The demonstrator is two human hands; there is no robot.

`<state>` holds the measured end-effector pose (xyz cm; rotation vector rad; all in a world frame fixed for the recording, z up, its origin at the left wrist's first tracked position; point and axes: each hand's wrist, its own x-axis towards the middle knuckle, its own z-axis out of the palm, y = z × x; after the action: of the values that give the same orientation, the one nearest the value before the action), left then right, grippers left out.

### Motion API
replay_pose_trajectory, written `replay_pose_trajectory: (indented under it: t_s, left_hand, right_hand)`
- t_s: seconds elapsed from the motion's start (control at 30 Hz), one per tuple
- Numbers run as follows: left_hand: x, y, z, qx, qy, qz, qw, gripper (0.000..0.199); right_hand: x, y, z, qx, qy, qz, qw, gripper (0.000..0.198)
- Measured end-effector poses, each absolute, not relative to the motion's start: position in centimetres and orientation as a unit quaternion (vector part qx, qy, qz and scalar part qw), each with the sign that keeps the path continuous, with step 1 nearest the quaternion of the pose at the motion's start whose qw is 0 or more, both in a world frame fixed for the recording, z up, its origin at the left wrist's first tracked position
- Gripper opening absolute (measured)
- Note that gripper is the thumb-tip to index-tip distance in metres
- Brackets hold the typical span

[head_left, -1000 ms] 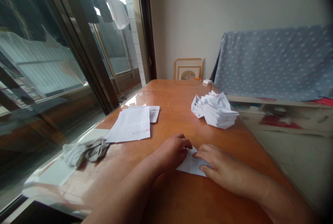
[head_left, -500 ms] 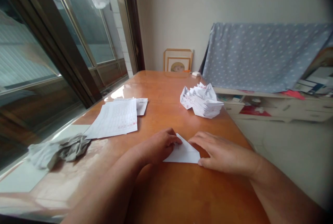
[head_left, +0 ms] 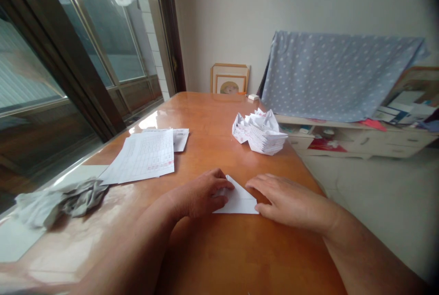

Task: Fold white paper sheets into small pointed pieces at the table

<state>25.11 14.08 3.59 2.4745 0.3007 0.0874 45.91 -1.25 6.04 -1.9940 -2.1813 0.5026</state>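
Observation:
A sheet of white paper [head_left: 240, 199], folded to a point at the top with a straight band along its bottom edge, lies flat on the wooden table [head_left: 212, 254]. My left hand [head_left: 204, 194] holds its left side down, fingers bent and thumb apart from the forefinger; that hand covers the paper's left corner. On the other side, my right hand [head_left: 291, 201] is open with its fingers spread. Its thumb tip touches the lower right corner of the paper, and its forefinger is close to the slanted edge.
Beyond my right hand sits a stack of folded paper pieces [head_left: 262, 137]. Printed sheets [head_left: 144, 155] lie at the left, with a crumpled grey cloth [head_left: 82, 199] nearer me. A small white box [head_left: 253, 97] is at the far edge. Glass doors [head_left: 85, 57] flank the table.
My left thumb has spread away from the forefinger over the paper. My right hand stays at the right corner. The whole view has shifted slightly, so things appear farther left.

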Motion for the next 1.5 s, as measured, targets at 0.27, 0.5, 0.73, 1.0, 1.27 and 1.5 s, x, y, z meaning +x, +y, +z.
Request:
replay_pose_trajectory:
  t_s: [0.27, 0.5, 0.73, 1.0, 1.27, 1.5]
  left_hand:
    - [25.1, 13.9, 4.0, 0.941, 0.133, 0.009, 0.312, 0.052]
    - [25.2, 13.7, 4.0, 0.947, 0.135, 0.014, 0.291, 0.060]
    - [25.3, 13.7, 3.8, 0.950, 0.135, 0.010, 0.281, 0.062]
    - [25.3, 13.7, 3.9, 0.947, 0.138, 0.009, 0.290, 0.056]
    - [25.1, 13.6, 4.4, 0.944, 0.126, 0.017, 0.305, 0.037]
    - [24.7, 13.2, 5.2, 0.948, 0.134, 0.007, 0.289, 0.035]
  right_hand:
    - [45.9, -1.8, 6.1, -0.650, -0.735, 0.181, 0.072, 0.024]
    - [45.5, -1.7, 6.0, -0.651, -0.741, 0.152, 0.055, 0.027]
    - [45.6, -1.6, 5.6, -0.656, -0.734, 0.161, 0.067, 0.032]
    - [45.7, -1.2, 5.3, -0.623, -0.749, 0.192, 0.117, 0.077]
    - [43.9, -0.8, 5.3, -0.639, -0.741, 0.165, 0.124, 0.037]
    - [43.5, -0.3, 4.4, -0.636, -0.750, 0.143, 0.112, 0.015]
